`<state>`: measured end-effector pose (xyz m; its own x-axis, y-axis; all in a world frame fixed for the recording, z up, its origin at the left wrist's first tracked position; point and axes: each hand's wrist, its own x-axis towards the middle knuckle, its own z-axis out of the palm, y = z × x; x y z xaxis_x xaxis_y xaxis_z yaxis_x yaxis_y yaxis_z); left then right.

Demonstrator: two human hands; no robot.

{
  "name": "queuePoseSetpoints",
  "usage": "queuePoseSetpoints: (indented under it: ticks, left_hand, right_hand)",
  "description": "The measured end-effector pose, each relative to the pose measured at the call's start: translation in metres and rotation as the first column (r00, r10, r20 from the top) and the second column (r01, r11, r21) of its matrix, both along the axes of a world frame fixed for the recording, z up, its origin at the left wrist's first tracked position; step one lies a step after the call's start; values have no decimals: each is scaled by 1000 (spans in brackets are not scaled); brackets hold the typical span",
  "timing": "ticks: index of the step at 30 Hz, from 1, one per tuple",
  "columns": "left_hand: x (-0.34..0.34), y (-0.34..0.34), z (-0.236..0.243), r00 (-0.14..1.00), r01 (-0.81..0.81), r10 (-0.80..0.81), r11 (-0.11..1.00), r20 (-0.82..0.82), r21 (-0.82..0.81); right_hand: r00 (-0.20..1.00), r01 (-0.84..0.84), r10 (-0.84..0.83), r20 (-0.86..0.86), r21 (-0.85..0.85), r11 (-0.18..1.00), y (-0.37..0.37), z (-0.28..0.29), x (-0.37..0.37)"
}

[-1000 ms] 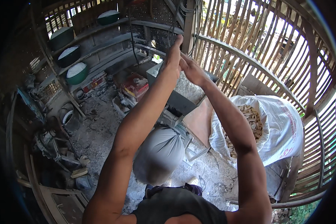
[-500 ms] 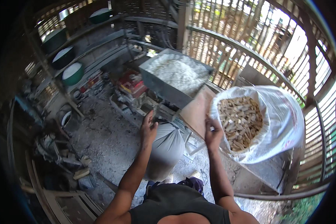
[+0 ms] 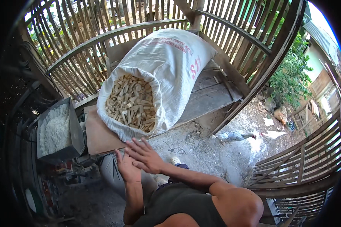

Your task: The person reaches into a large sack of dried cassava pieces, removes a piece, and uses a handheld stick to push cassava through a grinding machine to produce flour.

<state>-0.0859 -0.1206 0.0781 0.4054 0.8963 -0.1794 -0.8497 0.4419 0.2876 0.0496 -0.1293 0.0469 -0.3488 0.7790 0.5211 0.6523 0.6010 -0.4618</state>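
Observation:
My left hand [image 3: 128,168] is raised with its palm up and fingers stretched out. Just over it, touching or nearly so, is my right hand [image 3: 148,157], its fingers spread. Neither holds anything. Both are at the near edge of a big white woven sack [image 3: 174,68], which lies on its side with its mouth toward me. Pale, dry-looking cut chunks [image 3: 130,104], perhaps a dried root, fill the mouth. Under the sack's left end is a reddish-brown board [image 3: 98,132]. A grey filled bag [image 3: 110,170] stands below, left of my left hand.
A metal hopper [image 3: 78,132] of white crumbly material [image 3: 56,128] stands left of the board. The sack rests on a wooden platform [image 3: 210,96] against a slatted wall [image 3: 91,49]. Two chickens, one grey [image 3: 235,136] and one white [image 3: 273,134], are on the ground at right.
My view has swung to the right, bringing the sack to the middle. My hands, apart before by the grey bag and the sack's mouth, have come together.

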Motion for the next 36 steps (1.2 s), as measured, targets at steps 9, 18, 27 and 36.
queuePoseSetpoints:
  ticks: [9,18,27,36]
  left_hand:
    - [22,-34,-65,516,3,193,974,-835,227]
    - [76,-51,-63,359,-39,85,996,-930,76]
    - [86,-54,-91,488,-123,219,976,-845,182]
    - [8,-76,-126,424,-266,254,952,-869,148]
  right_hand:
    - [505,863,-841,-195,88,498,17,-31,269]
    - [35,980,-529,848,75,186,51,-112,555]
    - [120,646,-780,-614,-549,531,82,-22,446]
    - [796,-558,-116,-594,-794,240,12,43,65]
